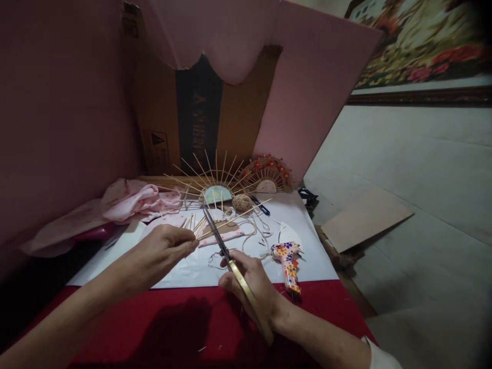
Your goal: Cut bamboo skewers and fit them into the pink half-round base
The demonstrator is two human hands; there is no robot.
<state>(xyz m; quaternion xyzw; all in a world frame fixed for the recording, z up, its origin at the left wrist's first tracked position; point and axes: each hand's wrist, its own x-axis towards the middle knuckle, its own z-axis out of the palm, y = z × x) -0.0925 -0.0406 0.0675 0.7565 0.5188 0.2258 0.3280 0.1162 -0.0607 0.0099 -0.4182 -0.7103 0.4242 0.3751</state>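
Observation:
My left hand (175, 245) pinches a thin wooden skewer (246, 211) that slants up to the right. Scissors (246, 287) with gold-coloured handles are gripped in my right hand (253, 277); their dark blades cross the skewer just right of my left fingers. Whether the blades touch it, I cannot tell. Beyond my hands, more loose skewers (191, 221) lie near a brown cardboard piece (221, 229) edged in pink dotted cloth. Behind stands a half-round frame of radiating sticks with a pale green centre (217, 193).
A ball of twine (242, 202) lies beside a dark blue cutter (261, 206). On the right rests a flower-patterned glue gun (287, 261). A finished-looking fan shape with red beads (269, 171) leans at the back. Pink cloth (134, 200) is heaped at left. Cardboard walls (154, 113) rise behind.

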